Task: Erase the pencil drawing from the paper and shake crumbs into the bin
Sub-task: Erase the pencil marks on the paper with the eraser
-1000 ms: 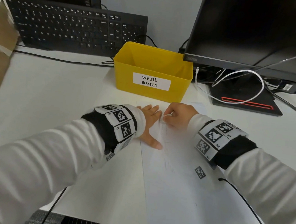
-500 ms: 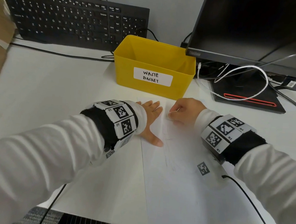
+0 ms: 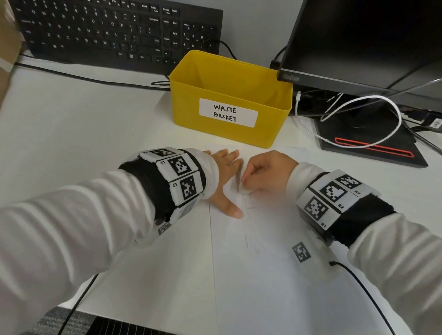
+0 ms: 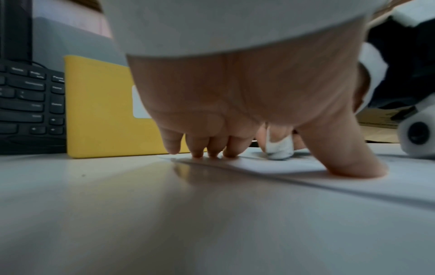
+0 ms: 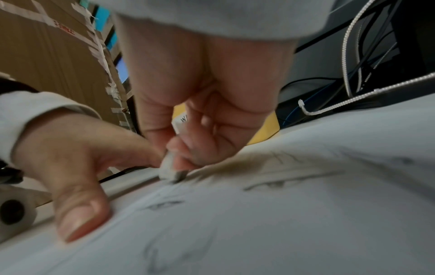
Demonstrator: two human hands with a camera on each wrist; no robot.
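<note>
White long sleeves [image 3: 46, 231] cover both arms; each wrist wears a black band [image 3: 365, 221] carrying white square-patterned tags [image 3: 184, 174].

— What colours are there?
— The bin [image 3: 226, 130] is yellow with a white label lettered in black. The paper [image 3: 271, 280] is white with faint grey pencil lines.
— And the eraser [image 5: 170, 170]?
— White, smudged grey at its tip. The keyboard [image 3: 106, 26] is black, the wristbands [image 3: 180, 175] black-and-white squares.

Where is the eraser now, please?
The eraser is pinched in the right hand, pressed on the paper beside the left hand, before the yellow waste basket.
</note>
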